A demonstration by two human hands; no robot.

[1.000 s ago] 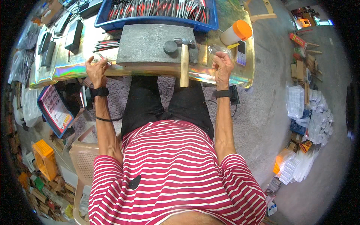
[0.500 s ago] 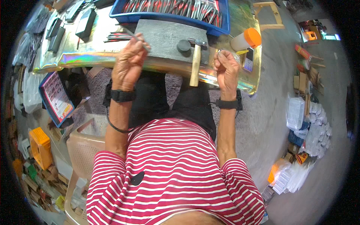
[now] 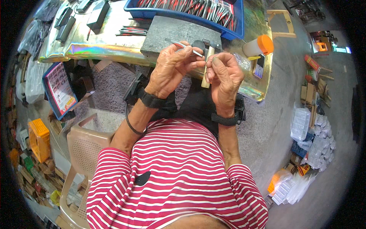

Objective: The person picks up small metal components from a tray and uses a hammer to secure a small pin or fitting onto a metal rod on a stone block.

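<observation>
My left hand pinches a slim grey-and-red tool whose whitish tip points toward my right hand. My right hand is closed in a pinch close to that tip; whatever lies between its fingers is too small or hidden to name. Both hands are raised over the front edge of a grey stone slab. A hammer with a wooden handle rests on the slab, its handle partly behind my right fingers. Beside its head sits a round black disc.
A blue bin full of similar red, black and grey tools stands behind the slab. Several more lie in a small pile to its left. An orange-lidded jar and a phone are at the right. Black boxes stand far left.
My left hand has moved right with the slim tool, which now points toward my right hand. My right hand has come slightly left and lower, so the hands are close together. The view has shifted.
</observation>
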